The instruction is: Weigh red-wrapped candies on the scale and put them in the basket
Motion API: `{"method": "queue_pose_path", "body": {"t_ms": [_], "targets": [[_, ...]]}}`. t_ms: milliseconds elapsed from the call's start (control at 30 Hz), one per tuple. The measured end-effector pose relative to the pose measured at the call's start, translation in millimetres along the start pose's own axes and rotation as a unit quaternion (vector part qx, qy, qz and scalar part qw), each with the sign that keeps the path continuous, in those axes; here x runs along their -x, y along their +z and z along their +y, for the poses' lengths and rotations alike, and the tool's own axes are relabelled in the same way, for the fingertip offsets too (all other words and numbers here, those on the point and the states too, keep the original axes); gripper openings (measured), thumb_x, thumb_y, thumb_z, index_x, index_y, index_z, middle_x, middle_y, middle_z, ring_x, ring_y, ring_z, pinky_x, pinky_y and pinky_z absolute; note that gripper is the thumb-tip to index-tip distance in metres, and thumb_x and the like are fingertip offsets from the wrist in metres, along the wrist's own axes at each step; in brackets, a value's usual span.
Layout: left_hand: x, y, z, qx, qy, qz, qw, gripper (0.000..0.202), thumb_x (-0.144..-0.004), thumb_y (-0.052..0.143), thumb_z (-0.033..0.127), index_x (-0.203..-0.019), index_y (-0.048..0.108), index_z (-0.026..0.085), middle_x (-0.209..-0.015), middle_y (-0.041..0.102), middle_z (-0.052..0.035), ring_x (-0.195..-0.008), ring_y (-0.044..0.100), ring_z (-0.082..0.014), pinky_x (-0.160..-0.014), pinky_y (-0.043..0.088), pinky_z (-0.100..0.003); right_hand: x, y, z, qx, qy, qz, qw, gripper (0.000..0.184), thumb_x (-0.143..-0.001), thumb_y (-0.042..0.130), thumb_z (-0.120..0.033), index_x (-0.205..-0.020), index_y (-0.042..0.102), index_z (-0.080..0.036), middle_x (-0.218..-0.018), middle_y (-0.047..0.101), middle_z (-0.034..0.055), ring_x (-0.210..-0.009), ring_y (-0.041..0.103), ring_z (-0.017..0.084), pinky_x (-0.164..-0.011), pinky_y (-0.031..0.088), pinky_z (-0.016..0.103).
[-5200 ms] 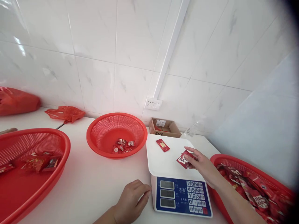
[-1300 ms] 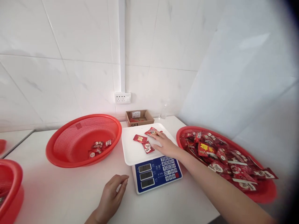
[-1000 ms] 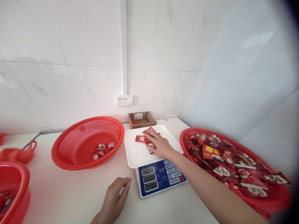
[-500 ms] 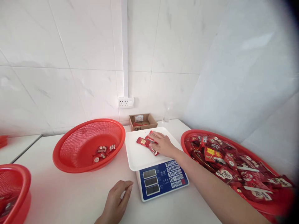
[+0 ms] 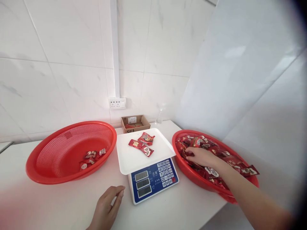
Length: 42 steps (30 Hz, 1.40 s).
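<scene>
My left hand [image 5: 106,206] is held just left of the scale, thumb and forefinger pressed together with nothing visible in them. My right hand [image 5: 203,157] reaches into the right basket [image 5: 247,185], its curled fingers on a red snack packet at the near left side; the fingertips are partly hidden. Many red packets fill that basket. Between my hands stands a digital scale [image 5: 154,180] with a white weighing tray [image 5: 129,159]. On the tray lie a wide red packet [image 5: 146,138] and narrow red packets [image 5: 141,147], close together.
To the left, a red perforated basket [image 5: 72,140] holds several small red packets [image 5: 91,158]. Behind the scale sit a cardboard box [image 5: 134,124] and a clear plastic bottle [image 5: 159,116]. The tiled wall with a socket [image 5: 117,103] bounds the back of the white table.
My right hand has left the packets on the scale tray and moved right into the full basket. The view has turned rightward. My left hand keeps its pose beside the scale.
</scene>
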State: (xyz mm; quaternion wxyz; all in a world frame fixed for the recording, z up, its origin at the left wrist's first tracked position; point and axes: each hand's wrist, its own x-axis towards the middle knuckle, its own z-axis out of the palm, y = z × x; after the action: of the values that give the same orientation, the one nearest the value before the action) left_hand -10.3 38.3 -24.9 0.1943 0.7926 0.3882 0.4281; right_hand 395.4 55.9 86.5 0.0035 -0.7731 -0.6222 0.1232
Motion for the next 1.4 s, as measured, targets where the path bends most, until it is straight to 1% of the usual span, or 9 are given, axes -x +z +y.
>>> {"method": "queue_pose_path", "body": {"t_ms": [100, 233, 433, 667, 933, 1067, 1233, 1333, 1400], "targets": [[-0.4, -0.7, 0.9, -0.005, -0.002, 0.004, 1.0, 0.017, -0.088, 0.048, 0.03, -0.093, 0.061, 0.022, -0.075, 0.066, -0.0024, -0.067, 0.064, -0.0143, -0.059, 0.052, -0.021, -1.0, 11.6, -10.2, 0.072, 0.004, 0.009, 0.997, 0.029, -0.075, 0.054, -0.031, -0.101, 0.061, -0.023, -0.106, 0.063, 0.0107, -0.088, 0.06, 0.029, -0.07, 0.043, 0.036], [0.3, -1.3, 0.2, -0.006, -0.005, 0.006, 1.0, 0.016, -0.087, 0.048, 0.029, -0.094, 0.061, 0.022, -0.074, 0.066, -0.0017, -0.066, 0.064, -0.0141, -0.06, 0.052, -0.02, -6.0, 20.0, -18.6, 0.08, 0.002, 0.054, 0.995, 0.018, -0.077, 0.047, -0.021, -0.082, 0.064, -0.017, -0.094, 0.064, 0.0155, -0.094, 0.057, 0.032, -0.076, 0.04, 0.04], [1.8, -1.0, -1.6, -0.003, -0.012, 0.002, 1.0, 0.015, -0.088, 0.049, 0.029, -0.094, 0.061, 0.022, -0.076, 0.066, -0.0019, -0.068, 0.064, -0.0135, -0.058, 0.052, -0.019, -5.9, -2.0, 0.5, 0.004, -0.012, 0.047, 0.999, 0.021, -0.083, 0.042, -0.027, -0.076, 0.06, -0.02, -0.077, 0.065, 0.0047, -0.072, 0.06, 0.019, -0.065, 0.041, 0.027], [0.1, -1.3, -0.1, -0.002, -0.008, 0.004, 1.0, 0.017, -0.087, 0.048, 0.031, -0.092, 0.062, 0.022, -0.076, 0.067, -0.0024, -0.068, 0.065, -0.0143, -0.06, 0.052, -0.02, 1.0, 5.0, 6.8, -0.019, -0.035, 0.025, 0.999, 0.017, -0.064, 0.047, -0.006, -0.064, 0.059, -0.019, -0.073, 0.065, 0.0021, -0.067, 0.059, 0.017, -0.06, 0.038, 0.025], [-0.3, -1.2, 0.7, 0.005, -0.019, -0.002, 1.0, 0.017, -0.088, 0.048, 0.031, -0.092, 0.062, 0.022, -0.075, 0.067, -0.0027, -0.067, 0.065, -0.0146, -0.059, 0.052, -0.02, 4.1, -29.5, 8.6, -0.083, 0.008, 0.137, 0.987, 0.013, -0.074, 0.046, -0.018, -0.069, 0.058, -0.021, -0.076, 0.066, 0.0029, -0.071, 0.058, 0.019, -0.068, 0.042, 0.03], [-0.6, -0.6, 1.9, 0.008, -0.018, -0.004, 1.0, 0.018, -0.088, 0.047, 0.03, -0.093, 0.062, 0.022, -0.075, 0.067, -0.003, -0.068, 0.064, -0.0146, -0.06, 0.052, -0.021, 11.3, -41.6, -19.2, -0.181, -0.021, 0.189, 0.965, 0.012, -0.075, 0.048, -0.029, -0.077, 0.058, -0.022, -0.083, 0.066, 0.0026, -0.077, 0.059, 0.019, -0.073, 0.044, 0.031], [-0.2, -0.2, 4.3, 0.008, -0.011, -0.004, 1.0, 0.018, -0.089, 0.046, 0.029, -0.092, 0.062, 0.021, -0.074, 0.066, -0.0031, -0.068, 0.064, -0.0144, -0.062, 0.052, -0.022, -2.4, -22.8, -90.9, -0.366, -0.133, 0.1, 0.916, 0.018, -0.071, 0.055, -0.036, -0.078, 0.059, -0.021, -0.08, 0.066, 0.0021, -0.076, 0.06, 0.018, -0.072, 0.047, 0.029], [-0.3, -1.6, 5.3, 0.002, -0.014, -0.005, 1.0, 0.018, -0.089, 0.045, 0.027, -0.093, 0.062, 0.02, -0.073, 0.065, -0.003, -0.067, 0.063, -0.0141, -0.062, 0.051, -0.022, -22.5, -2.1, -134.0, -0.333, -0.179, 0.069, 0.923, 0.016, -0.075, 0.052, -0.029, -0.083, 0.06, -0.019, -0.08, 0.066, 0.0021, -0.073, 0.061, 0.017, -0.07, 0.048, 0.028], [-0.4, -3.0, 5.8, -0.002, -0.018, -0.003, 1.0, 0.019, -0.089, 0.045, 0.028, -0.093, 0.062, 0.02, -0.072, 0.065, -0.0031, -0.067, 0.063, -0.0142, -0.061, 0.051, -0.023, -34.3, 10.4, -155.6, -0.292, -0.184, 0.102, 0.933, 0.019, -0.077, 0.049, -0.023, -0.091, 0.062, -0.018, -0.092, 0.065, 0.0046, -0.083, 0.06, 0.017, -0.078, 0.047, 0.03]]}}
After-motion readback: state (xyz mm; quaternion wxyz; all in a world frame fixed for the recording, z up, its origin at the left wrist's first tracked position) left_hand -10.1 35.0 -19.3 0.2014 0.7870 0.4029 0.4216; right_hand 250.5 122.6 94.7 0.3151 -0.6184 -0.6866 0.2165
